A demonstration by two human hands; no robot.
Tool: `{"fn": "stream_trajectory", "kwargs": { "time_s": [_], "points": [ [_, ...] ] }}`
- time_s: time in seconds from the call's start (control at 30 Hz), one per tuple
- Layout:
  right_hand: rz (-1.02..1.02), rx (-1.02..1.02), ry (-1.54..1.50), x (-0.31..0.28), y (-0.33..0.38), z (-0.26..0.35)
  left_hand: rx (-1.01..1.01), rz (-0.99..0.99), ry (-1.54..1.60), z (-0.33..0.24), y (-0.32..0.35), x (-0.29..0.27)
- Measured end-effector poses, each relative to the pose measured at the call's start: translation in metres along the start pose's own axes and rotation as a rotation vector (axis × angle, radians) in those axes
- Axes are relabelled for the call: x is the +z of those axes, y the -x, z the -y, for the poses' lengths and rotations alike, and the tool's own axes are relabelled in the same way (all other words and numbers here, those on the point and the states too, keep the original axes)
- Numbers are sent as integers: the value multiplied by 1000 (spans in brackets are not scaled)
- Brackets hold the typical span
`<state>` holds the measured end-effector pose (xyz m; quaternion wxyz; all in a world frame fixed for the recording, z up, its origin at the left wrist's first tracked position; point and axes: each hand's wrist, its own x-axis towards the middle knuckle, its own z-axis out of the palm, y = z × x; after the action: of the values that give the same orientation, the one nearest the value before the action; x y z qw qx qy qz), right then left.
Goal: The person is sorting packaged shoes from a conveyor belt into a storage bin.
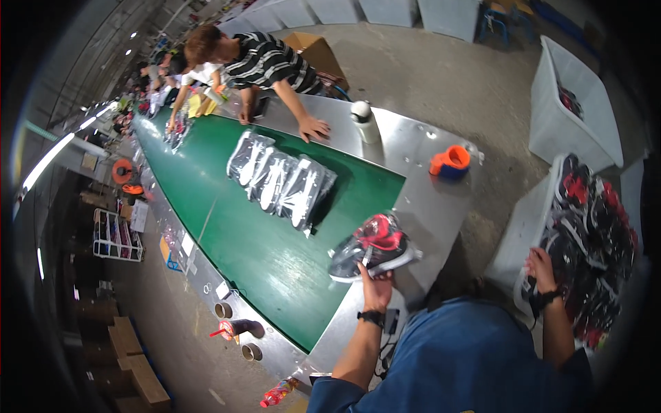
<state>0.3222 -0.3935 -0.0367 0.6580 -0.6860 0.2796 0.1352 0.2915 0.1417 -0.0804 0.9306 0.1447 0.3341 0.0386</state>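
My left hand [376, 289] grips a sneaker [375, 237] in a clear plastic bag, holding it from the near side over the corner of the green conveyor belt [261, 237]. The sneaker is black and red with a white sole. My right hand [542, 270] is at the near rim of a pale bin heaped with bagged sneakers [595, 237]; its fingers are loosely curled and apart, with nothing visible in them. Further up the belt, several bagged dark sneakers [279, 179] lie in a row with their white soles showing.
A metal table edge [430, 213] borders the belt, bearing a white bottle [365, 122] and orange and blue tape rolls [451, 162]. Across the belt a person in a striped shirt [272, 65] leans a hand on its edge. Another pale bin [575, 103] stands at the far right.
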Motion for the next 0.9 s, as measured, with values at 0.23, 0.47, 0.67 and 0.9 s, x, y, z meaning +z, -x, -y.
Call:
{"fn": "stream_trajectory", "kwargs": {
  "time_s": [0.23, 0.47, 0.67, 0.9],
  "points": [
    [62, -52, 52, 30, 1, 25, 140, -169, -25, -18, -65, 3],
    [23, -138, 27, 17, 10, 34, 275, -92, 53, -48, -72, 16],
    [5, -125, -10, 14, 8, 46, 282, -24, -108, -74, -22, 44],
    [408, -241, 50, 102, 27, 144, 48, 279, -304, -34, 40, 114]
  ]
}}
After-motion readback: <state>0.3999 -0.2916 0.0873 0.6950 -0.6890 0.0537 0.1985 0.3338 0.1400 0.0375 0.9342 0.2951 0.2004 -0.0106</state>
